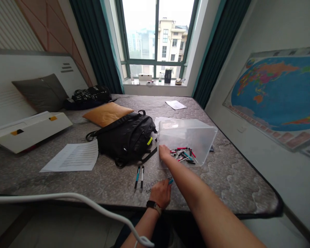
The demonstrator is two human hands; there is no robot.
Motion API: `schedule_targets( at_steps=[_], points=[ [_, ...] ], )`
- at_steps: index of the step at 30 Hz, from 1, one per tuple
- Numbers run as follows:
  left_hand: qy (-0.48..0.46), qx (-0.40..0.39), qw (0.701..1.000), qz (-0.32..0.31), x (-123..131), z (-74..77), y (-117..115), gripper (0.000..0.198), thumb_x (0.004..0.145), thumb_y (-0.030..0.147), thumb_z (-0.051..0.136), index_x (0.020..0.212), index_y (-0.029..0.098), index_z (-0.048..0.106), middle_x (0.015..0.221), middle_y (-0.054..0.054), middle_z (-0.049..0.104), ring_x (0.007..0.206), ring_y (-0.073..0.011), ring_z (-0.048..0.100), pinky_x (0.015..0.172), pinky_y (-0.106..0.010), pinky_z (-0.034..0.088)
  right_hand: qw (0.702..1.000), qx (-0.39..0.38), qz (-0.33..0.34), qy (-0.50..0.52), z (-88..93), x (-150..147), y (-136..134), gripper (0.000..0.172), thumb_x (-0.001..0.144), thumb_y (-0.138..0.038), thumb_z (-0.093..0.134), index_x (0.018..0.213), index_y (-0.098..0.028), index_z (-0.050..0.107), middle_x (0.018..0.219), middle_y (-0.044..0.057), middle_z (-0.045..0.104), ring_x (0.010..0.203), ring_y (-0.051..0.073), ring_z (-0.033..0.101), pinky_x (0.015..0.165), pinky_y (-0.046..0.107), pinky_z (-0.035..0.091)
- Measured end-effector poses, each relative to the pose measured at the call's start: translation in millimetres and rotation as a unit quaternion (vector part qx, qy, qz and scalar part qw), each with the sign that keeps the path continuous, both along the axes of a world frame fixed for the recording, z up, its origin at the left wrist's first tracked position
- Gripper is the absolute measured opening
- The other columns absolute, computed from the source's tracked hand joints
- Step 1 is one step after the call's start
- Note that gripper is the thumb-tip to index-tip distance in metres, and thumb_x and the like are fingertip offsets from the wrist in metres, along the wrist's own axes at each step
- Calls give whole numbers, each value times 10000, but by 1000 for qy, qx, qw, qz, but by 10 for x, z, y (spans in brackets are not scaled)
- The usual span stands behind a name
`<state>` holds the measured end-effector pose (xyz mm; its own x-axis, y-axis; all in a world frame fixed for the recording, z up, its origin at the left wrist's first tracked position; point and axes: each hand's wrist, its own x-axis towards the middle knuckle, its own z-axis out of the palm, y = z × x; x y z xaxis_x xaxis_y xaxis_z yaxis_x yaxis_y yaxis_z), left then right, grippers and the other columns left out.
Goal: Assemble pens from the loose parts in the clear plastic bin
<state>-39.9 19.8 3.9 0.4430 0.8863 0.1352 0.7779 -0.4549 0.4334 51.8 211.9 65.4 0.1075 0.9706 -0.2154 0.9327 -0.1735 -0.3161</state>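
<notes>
Your L hand (160, 193) pinches a teal pen (171, 181) & R hand (164, 152) (can't tell grip) cd snag, tipping clear plastic box (188, 133)

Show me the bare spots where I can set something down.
Front right: bare mattress between the right forearm, the clear bin and the right edge. Front left: a strip between the printed sheet, the two pens and the front edge. Crowded: the middle, with the backpack and orange cushion, and inside the bin, where loose pens pile up.
</notes>
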Motion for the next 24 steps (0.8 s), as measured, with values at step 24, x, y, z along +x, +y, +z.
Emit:
schedule_targets(
  at_steps=[24],
  points=[
    [-19,85,996,8,26,-48,-28,329,999,309,298,943,217,610,845,-46,684,766,-168,640,669,-274,412,717,196,-278,609,-622,982,-1934,401,638,-450,797,882,-141,720,861,92,730,813,233,698,639,281,535]
  ],
)
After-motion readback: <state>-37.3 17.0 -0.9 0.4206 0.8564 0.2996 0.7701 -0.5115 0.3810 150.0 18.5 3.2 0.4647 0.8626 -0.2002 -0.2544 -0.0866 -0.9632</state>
